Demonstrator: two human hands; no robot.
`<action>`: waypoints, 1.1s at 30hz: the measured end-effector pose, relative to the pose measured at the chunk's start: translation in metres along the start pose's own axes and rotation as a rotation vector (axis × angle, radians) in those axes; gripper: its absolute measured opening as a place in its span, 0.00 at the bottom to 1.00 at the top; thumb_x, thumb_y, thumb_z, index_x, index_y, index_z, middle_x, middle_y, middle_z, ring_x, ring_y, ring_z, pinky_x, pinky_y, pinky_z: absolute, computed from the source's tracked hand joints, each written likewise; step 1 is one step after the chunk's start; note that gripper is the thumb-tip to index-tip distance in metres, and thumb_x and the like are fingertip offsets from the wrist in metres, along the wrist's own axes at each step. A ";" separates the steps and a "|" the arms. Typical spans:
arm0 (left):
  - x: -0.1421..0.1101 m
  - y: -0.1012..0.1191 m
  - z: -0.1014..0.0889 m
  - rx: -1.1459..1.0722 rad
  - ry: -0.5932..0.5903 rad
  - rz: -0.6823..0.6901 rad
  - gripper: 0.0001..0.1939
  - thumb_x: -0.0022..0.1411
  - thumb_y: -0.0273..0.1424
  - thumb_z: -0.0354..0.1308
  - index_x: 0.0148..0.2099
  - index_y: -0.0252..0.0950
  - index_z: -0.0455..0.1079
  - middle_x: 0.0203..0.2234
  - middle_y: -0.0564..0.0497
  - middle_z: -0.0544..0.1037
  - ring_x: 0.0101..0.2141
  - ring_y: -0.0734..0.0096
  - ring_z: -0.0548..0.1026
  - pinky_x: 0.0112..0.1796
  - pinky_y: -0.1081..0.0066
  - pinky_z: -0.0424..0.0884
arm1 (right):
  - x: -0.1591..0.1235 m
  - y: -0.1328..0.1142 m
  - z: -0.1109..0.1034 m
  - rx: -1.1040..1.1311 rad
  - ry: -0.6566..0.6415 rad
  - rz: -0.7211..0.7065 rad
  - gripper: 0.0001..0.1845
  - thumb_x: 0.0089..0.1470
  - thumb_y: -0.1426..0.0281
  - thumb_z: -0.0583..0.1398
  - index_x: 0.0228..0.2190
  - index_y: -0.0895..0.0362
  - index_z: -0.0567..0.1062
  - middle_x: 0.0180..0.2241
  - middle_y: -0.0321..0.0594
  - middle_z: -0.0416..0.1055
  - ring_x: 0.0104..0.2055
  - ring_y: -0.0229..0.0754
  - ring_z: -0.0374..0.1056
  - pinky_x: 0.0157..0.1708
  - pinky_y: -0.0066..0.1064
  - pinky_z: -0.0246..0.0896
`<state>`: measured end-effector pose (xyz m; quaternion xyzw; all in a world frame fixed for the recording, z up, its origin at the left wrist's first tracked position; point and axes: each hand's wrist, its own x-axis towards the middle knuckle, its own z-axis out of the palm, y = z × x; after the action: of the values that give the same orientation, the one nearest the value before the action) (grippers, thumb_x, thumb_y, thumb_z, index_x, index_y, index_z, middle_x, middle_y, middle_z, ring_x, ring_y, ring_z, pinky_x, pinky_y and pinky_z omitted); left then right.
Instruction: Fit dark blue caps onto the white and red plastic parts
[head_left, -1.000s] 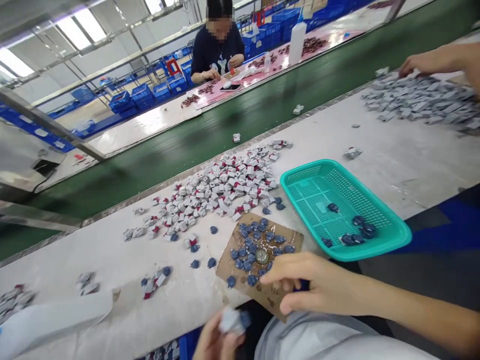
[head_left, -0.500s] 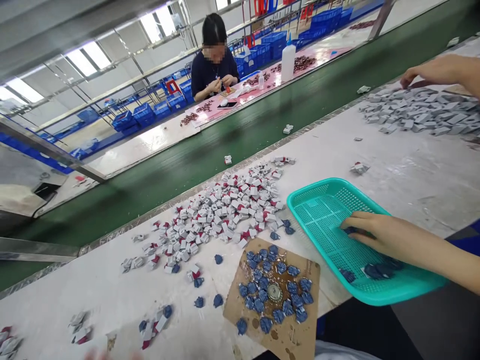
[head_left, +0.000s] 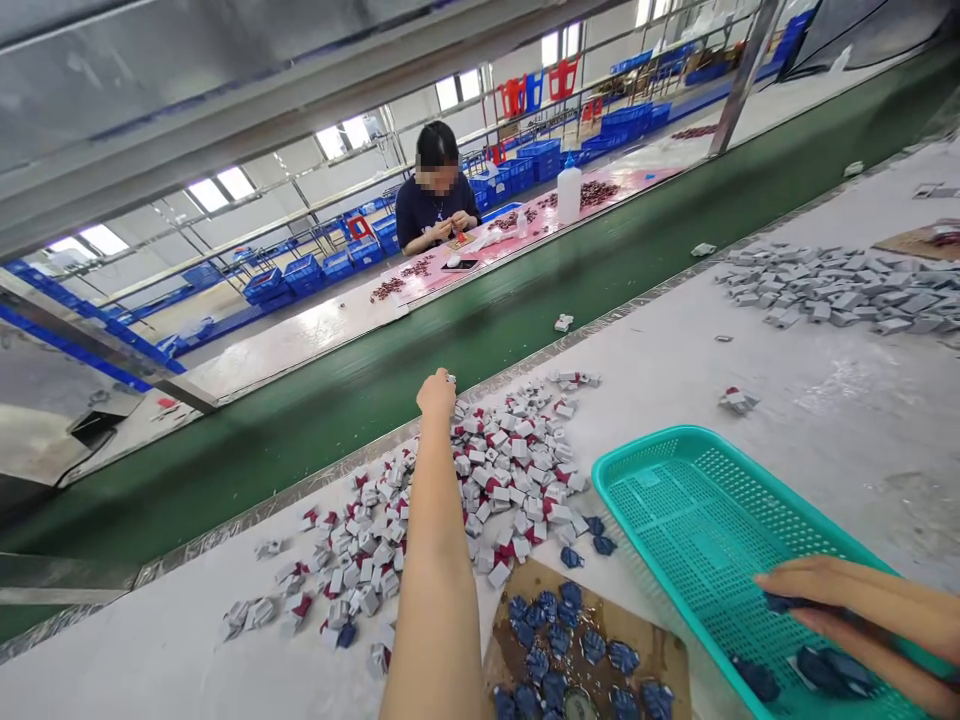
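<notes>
My left hand is stretched out to the near edge of the green belt, its fingers closed on a small whitish-grey piece that is mostly hidden. Below that arm spreads a heap of small grey-and-red pieces. My right hand is inside a green perforated plastic basket, with its fingers closed around a small dark blue piece. More dark blue pieces lie in the basket under that hand. Left of the basket, a brown board carries several wet dark blue pieces.
The green conveyor belt runs across beyond the table, with a few pale pieces on it. A pile of grey blocks lies at right. Across the belt a person works beside a white bottle.
My left hand has reached forward from the lower edge to the belt and closed on the whitish piece. My right hand has shifted within the basket. Another person's hand has left the grey pile.
</notes>
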<state>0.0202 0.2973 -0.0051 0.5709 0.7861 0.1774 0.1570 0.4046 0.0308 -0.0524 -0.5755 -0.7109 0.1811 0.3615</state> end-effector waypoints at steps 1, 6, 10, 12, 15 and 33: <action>-0.005 -0.001 -0.002 -0.029 0.020 0.000 0.13 0.63 0.32 0.57 0.49 0.34 0.70 0.48 0.45 0.73 0.47 0.60 0.72 0.48 0.53 0.70 | 0.002 -0.010 -0.001 0.034 -0.064 -0.011 0.16 0.56 0.48 0.54 0.36 0.38 0.78 0.38 0.43 0.77 0.40 0.48 0.74 0.38 0.34 0.72; -0.053 -0.018 -0.036 -0.318 0.181 0.009 0.09 0.59 0.26 0.61 0.43 0.32 0.72 0.43 0.47 0.76 0.46 0.62 0.73 0.48 0.55 0.69 | 0.013 -0.071 0.011 0.093 -0.320 -0.126 0.10 0.58 0.62 0.57 0.40 0.45 0.76 0.32 0.35 0.78 0.29 0.39 0.74 0.26 0.24 0.71; -0.156 -0.057 -0.054 -0.664 0.392 -0.104 0.14 0.56 0.26 0.61 0.47 0.35 0.72 0.41 0.49 0.77 0.44 0.68 0.75 0.45 0.67 0.73 | -0.005 -0.103 0.047 0.146 -0.441 -0.377 0.11 0.62 0.71 0.52 0.38 0.54 0.75 0.35 0.38 0.77 0.34 0.37 0.74 0.33 0.26 0.71; -0.228 -0.077 -0.053 -0.811 0.498 -0.241 0.17 0.54 0.33 0.62 0.46 0.35 0.72 0.41 0.49 0.76 0.41 0.66 0.76 0.40 0.65 0.77 | -0.016 -0.109 0.060 0.136 -0.495 -0.462 0.12 0.62 0.73 0.51 0.37 0.56 0.74 0.35 0.40 0.76 0.35 0.38 0.73 0.34 0.27 0.70; -0.329 -0.098 -0.037 -0.977 0.613 -0.481 0.19 0.47 0.35 0.66 0.41 0.34 0.72 0.38 0.47 0.76 0.37 0.63 0.77 0.35 0.61 0.79 | -0.024 -0.113 0.072 0.131 -0.532 -0.526 0.12 0.62 0.73 0.51 0.35 0.56 0.74 0.33 0.41 0.74 0.36 0.39 0.71 0.36 0.29 0.68; -0.422 -0.027 0.000 -1.512 0.317 -0.622 0.20 0.33 0.36 0.76 0.33 0.39 0.80 0.29 0.49 0.83 0.26 0.74 0.79 0.26 0.80 0.74 | -0.016 -0.145 0.055 0.438 -0.626 -0.110 0.12 0.58 0.61 0.57 0.34 0.57 0.72 0.29 0.38 0.71 0.25 0.36 0.65 0.23 0.26 0.63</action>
<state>0.1231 -0.1126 0.0015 0.0365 0.5897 0.6843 0.4274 0.2664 -0.0148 0.0030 -0.3624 -0.7613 0.4758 0.2503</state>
